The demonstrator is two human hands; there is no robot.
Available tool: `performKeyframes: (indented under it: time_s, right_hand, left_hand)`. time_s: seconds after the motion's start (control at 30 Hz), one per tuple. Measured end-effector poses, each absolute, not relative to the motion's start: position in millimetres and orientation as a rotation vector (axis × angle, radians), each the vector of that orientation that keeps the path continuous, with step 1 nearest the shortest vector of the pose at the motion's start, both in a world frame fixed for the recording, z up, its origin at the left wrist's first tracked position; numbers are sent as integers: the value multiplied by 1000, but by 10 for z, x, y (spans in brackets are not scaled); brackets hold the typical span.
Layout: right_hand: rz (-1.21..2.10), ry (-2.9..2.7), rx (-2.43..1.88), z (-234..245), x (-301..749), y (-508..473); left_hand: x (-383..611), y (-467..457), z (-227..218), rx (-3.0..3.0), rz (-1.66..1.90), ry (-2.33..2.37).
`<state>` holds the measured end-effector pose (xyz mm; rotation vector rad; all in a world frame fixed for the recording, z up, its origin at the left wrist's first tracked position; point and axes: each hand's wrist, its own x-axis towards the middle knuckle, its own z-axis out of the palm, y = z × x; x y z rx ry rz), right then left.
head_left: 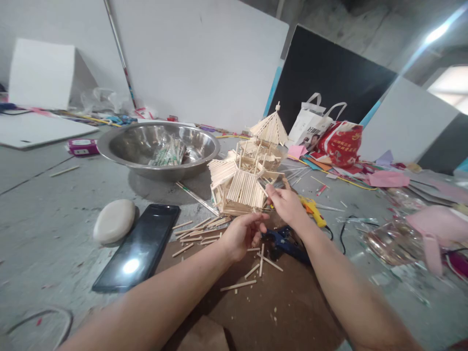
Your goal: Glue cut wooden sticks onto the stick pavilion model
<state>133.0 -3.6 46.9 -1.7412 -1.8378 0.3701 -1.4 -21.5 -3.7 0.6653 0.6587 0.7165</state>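
A pagoda model made of thin wooden sticks (246,187) stands upright, with slatted roofs in tiers and a pointed top. My right hand (287,204) is at its lower right roof, thumb on the roof edge and fingers partly hidden behind it. In front of the model's base, my left hand (241,235) is closed with thumb and forefinger together; what they hold, if anything, is too small to make out. Loose wooden sticks (199,234) lie left of and below my left hand. Blue-handled pliers (287,243) rest under my right forearm.
A steel basin (157,168) holding bagged sticks is behind on the left. Nearer are a black phone (139,248) and a pale rounded stone-like object (114,221). A yellow glue gun (312,210) lies right of my right wrist. Bags (340,144) and coloured paper lie behind right.
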Motion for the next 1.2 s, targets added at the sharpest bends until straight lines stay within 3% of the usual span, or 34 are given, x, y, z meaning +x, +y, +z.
performKeyframes:
  time_s: [0.3, 0.43, 0.53, 0.67, 0.93, 1.2]
  right_hand:
    - [262, -1836, -1806, 430, 1628, -260]
    - [210, -2023, -1822, 523, 1736, -327]
    - [307, -2130, -1822, 581, 1804, -369]
    - [455, -2290, -1779, 577, 1810, -393]
    - [491, -2590, -1737, 442, 1586, -399]
    - [460, -2825, -1590, 254, 1348, -445]
  left_hand:
    - [-349, -201, 461, 2071, 273, 821]
    - [-660, -68, 689, 2495, 101, 1273]
    - [-857, 29, 729, 2566, -144, 1545]
    - [-963, 99, 664, 2558, -294, 1501]
    - [-897, 123, 473, 2555, -415, 1460]
    - [-1084, 204, 624, 2432, -483, 1629]
